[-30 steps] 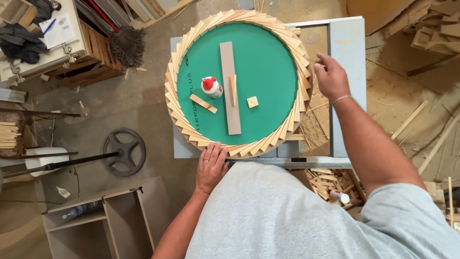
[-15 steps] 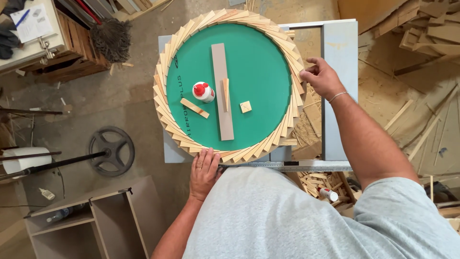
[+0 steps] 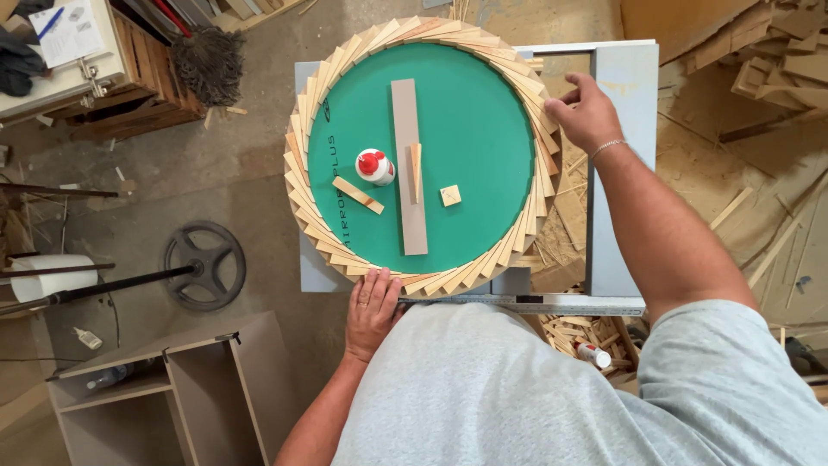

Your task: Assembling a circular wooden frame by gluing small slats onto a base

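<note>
- The left hand (image 3: 373,312) lies flat and relaxed, fingers spread, on the near edge of the ring of overlapping pale wooden slats (image 3: 304,185); it grips nothing, only presses on the slat tips there.
- The right hand (image 3: 589,112) rests at the ring's far right edge, fingers curled onto the outer slat ends; whether it pinches one slat or merely touches them cannot be told.
- The ring frames a round green disc (image 3: 479,138), which sits on a pale grey workbench (image 3: 623,95). The two hands lie on nearly opposite sides of the disc, left hand near, right hand far and to the right.
- On the disc, a long grey-brown flat wooden board (image 3: 407,112) runs near to far down the middle, its long axis pointing from the left hand away from the body.
- Just left of the board stands a small white glue bottle with a red cap (image 3: 374,166), with a short loose wooden strip (image 3: 358,195) beside it, lying aslant.
- A thin wedge of wood (image 3: 416,171) lies on the board; a small square wooden block (image 3: 449,196) sits just right of it.
- All these loose pieces lie closer to the left hand than the right.
- Wood offcuts (image 3: 768,69) litter the floor to the right.
</note>
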